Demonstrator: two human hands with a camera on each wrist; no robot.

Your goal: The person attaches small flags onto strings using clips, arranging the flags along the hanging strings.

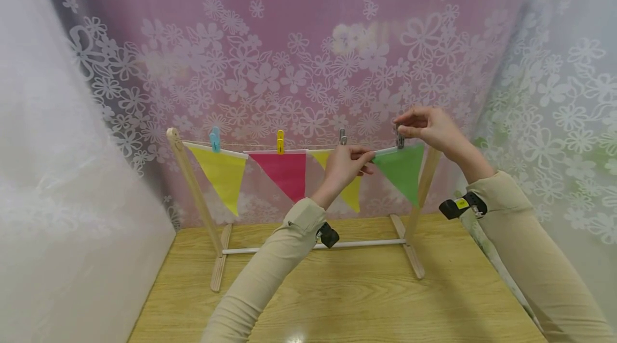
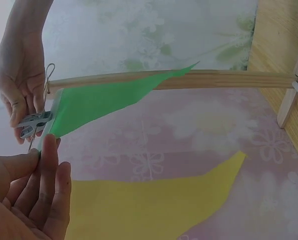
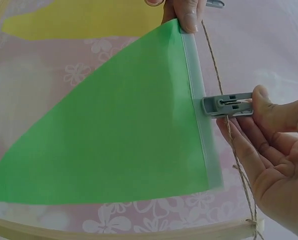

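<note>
My left hand (image 1: 343, 168) pinches the left top corner of a green triangular flag (image 1: 402, 172) between thumb and fingers. At the flag's white top band (image 3: 201, 107), my right hand (image 1: 432, 127) pinches the handle ends of a grey clothespin (image 3: 227, 105). In the right wrist view, the pin's tip overlaps the band, and the twine (image 3: 215, 67) passes across the pin's body. A yellow flag (image 1: 354, 193) hangs behind my left hand, partly hidden by it, below another grey clothespin (image 1: 343, 136).
The twine spans a wooden stand with a left post (image 1: 197, 193), a right post (image 1: 426, 182) and a white crossbar (image 1: 366, 244). Further left hang a red flag (image 1: 284, 171) under a yellow clothespin (image 1: 280, 142) and a yellow flag (image 1: 219, 174) under a blue clothespin (image 1: 215, 139).
</note>
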